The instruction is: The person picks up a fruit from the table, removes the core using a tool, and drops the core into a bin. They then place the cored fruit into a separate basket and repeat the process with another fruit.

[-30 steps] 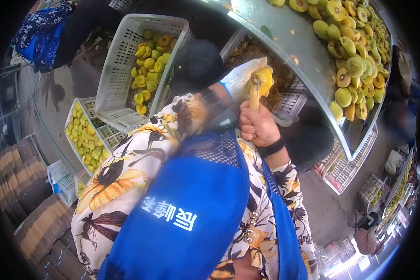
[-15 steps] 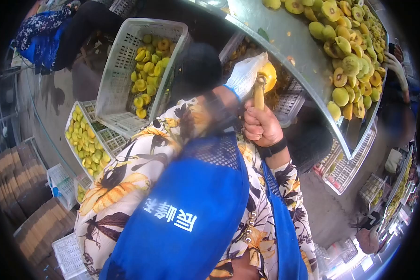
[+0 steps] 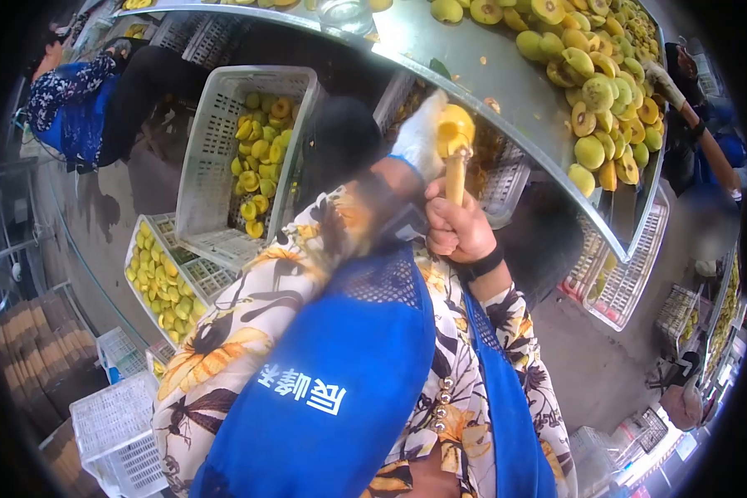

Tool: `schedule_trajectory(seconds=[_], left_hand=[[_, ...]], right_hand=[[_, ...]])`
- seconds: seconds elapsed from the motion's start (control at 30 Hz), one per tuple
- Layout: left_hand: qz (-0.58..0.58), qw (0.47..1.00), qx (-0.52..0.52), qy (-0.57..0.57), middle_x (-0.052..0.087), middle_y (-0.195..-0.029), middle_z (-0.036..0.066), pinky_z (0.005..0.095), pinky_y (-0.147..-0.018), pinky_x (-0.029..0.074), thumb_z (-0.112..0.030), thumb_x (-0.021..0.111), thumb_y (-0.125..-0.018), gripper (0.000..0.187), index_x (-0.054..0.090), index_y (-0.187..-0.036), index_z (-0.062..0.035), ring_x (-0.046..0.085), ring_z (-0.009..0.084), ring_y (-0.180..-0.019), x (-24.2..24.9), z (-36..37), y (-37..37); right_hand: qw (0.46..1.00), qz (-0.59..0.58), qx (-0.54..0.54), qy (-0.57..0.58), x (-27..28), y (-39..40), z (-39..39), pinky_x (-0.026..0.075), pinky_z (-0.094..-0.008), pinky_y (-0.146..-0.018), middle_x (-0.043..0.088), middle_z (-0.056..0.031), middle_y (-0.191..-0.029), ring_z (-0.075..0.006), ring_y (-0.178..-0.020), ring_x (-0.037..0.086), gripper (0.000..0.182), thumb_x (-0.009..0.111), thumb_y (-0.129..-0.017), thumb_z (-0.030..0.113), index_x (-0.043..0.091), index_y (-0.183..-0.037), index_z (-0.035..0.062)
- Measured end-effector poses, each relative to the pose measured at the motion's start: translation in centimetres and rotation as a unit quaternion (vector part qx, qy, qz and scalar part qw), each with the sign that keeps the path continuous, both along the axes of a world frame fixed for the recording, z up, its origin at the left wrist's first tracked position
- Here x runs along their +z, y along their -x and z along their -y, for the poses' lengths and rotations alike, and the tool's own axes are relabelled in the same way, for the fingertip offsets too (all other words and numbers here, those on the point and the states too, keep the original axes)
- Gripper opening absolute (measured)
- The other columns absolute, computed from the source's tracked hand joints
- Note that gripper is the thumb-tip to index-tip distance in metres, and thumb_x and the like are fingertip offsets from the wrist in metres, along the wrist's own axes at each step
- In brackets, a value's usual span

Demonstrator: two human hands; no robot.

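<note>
My left hand (image 3: 421, 137), in a white glove, holds a yellow peach half (image 3: 456, 126) above a crate beside the metal table. My bare right hand (image 3: 458, 226) is wrapped round the wooden handle of a pitting tool (image 3: 455, 178). Its small metal end touches or lies very close to the near edge of the fruit. The peach's rounded yellow side and part of a hollow show. Gloved fingers behind the fruit are mostly hidden.
Cut peaches (image 3: 598, 91) are heaped on the metal table (image 3: 473, 91). A white crate (image 3: 192, 166) at my left holds peach halves, beside a crate of greener fruit (image 3: 159, 278). A co-worker's gloved hand (image 3: 662, 83) reaches to the heap; another person (image 3: 83, 108) sits far left.
The view has shifted slightly. The peach half has turned in my left hand, and the tool's metal end has moved from across its face to its near edge. The co-worker's hand has moved nearer the heap.
</note>
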State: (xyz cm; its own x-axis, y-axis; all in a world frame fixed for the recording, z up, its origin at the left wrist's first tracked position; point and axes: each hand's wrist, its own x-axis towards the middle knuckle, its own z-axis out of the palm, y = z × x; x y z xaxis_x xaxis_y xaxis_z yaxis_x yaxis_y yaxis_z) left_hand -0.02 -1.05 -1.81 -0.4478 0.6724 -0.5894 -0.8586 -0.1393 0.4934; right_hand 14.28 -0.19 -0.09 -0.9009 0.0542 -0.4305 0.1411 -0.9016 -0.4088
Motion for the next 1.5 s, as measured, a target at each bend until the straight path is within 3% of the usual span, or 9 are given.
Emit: schedule_trajectory(seconds=[0.13,0.2,0.3,0.4,0.93,1.0,1.07,1.13,1.5], left_hand=[[-0.245,0.966,0.08,0.031,0.057,-0.089,0.003,0.0228,-0.064,0.05,-0.039,0.051,-0.089,0.037,0.056,-0.109,-0.008,0.058,0.0125,-0.077,0.4,3.1,4.1],[-0.869,0.446,0.037,0.211,0.062,-0.091,0.013,0.0298,-0.076,0.049,-0.014,0.058,-0.082,0.025,0.061,-0.102,0.0008,0.06,0.0201,-0.08,1.8,7.3,8.2],[-0.76,0.481,-0.061,0.433,0.065,-0.093,0.01,0.0361,-0.077,0.047,-0.04,0.062,-0.076,0.035,0.066,-0.093,-0.0098,0.06,0.0294,-0.085,3.4,12.4,12.7],[-0.833,0.313,-0.112,0.443,0.062,-0.098,0.009,0.0349,-0.079,0.046,-0.039,0.061,-0.076,0.033,0.066,-0.093,-0.0113,0.057,0.0262,-0.092,4.1,12.2,14.4],[-0.777,0.461,-0.269,0.333,0.057,-0.098,0.019,0.042,-0.079,0.046,-0.034,0.063,-0.072,0.052,0.051,-0.113,-0.0045,0.058,0.0353,-0.09,-0.9,-18.0,17.1],[-0.591,0.731,-0.249,0.234,0.06,-0.098,0.014,0.0342,-0.064,0.05,-0.031,0.06,-0.077,0.042,0.053,-0.108,-0.0031,0.061,0.0284,-0.084,-0.8,-15.1,16.9],[-0.626,0.752,-0.205,-0.027,0.059,-0.1,0.013,0.0351,-0.062,0.05,-0.027,0.055,-0.082,0.037,0.051,-0.111,-0.0041,0.06,0.0271,-0.086,-1.1,-11.2,16.2],[-0.165,0.963,-0.171,-0.13,0.058,-0.1,0.012,0.0374,-0.063,0.051,-0.023,0.051,-0.086,0.032,0.049,-0.113,-0.0049,0.059,0.0262,-0.089,1.1,-7.7,12.5],[-0.314,0.947,-0.07,-0.017,0.06,-0.092,0.01,0.0257,-0.072,0.048,-0.033,0.04,-0.095,0.035,0.053,-0.103,-0.0009,0.057,0.0147,-0.08,2.9,-1.5,2.8]], right_hand=[[0.97,0.125,-0.03,-0.204,-1.1,0.2,-0.8,0.029,-0.0221,-0.033,0.041,0.0009,-0.058,-0.0067,-0.037,0.034,0.016,0.054,-0.084,0.008,0.046,-0.097,0.0056],[0.915,0.196,0.028,-0.352,-2.8,0.1,-1.8,0.031,-0.0232,-0.034,0.043,-0.0004,-0.058,-0.0084,-0.038,0.039,0.017,0.056,-0.082,0.009,0.047,-0.095,0.0045],[0.843,0.193,0.043,-0.501,-6.7,-0.5,-2.2,0.033,-0.0241,-0.034,0.045,-0.0013,-0.057,-0.0095,-0.038,0.043,0.02,0.059,-0.08,0.01,0.047,-0.094,0.0036],[0.784,0.171,0.05,-0.595,-8.2,-0.2,-2.0,0.042,-0.0275,-0.043,0.053,-0.0065,-0.062,-0.0135,-0.046,0.052,0.021,0.06,-0.078,0.012,0.05,-0.093,0.0023],[0.754,0.258,-0.064,-0.601,-5.0,-2.2,-4.0,0.043,-0.0285,-0.043,0.055,-0.0068,-0.059,-0.0143,-0.042,0.052,0.021,0.059,-0.078,0.015,0.054,-0.093,0.001],[0.728,0.278,-0.064,-0.624,-5.0,-1.4,-4.8,0.042,-0.0278,-0.04,0.055,-0.0069,-0.058,-0.0129,-0.04,0.051,0.021,0.059,-0.078,0.015,0.053,-0.093,0.0011],[0.682,0.256,-0.089,-0.679,-2.7,0.1,-5.8,0.047,-0.0381,-0.055,0.059,-0.0199,-0.067,-0.0352,-0.06,0.06,0.026,0.059,-0.077,0.018,0.052,-0.095,0.0009],[0.688,0.227,-0.089,-0.683,-0.1,2.1,-6.5,0.046,-0.0486,-0.061,0.058,-0.0277,-0.073,-0.0437,-0.068,0.057,0.027,0.054,-0.079,0.019,0.049,-0.093,-0.004],[0.652,0.243,-0.006,-0.719,0.2,4.0,-3.5,0.042,-0.0506,-0.06,0.056,-0.0255,-0.067,-0.0439,-0.067,0.055,0.023,0.053,-0.083,0.018,0.042,-0.094,0.0013]])
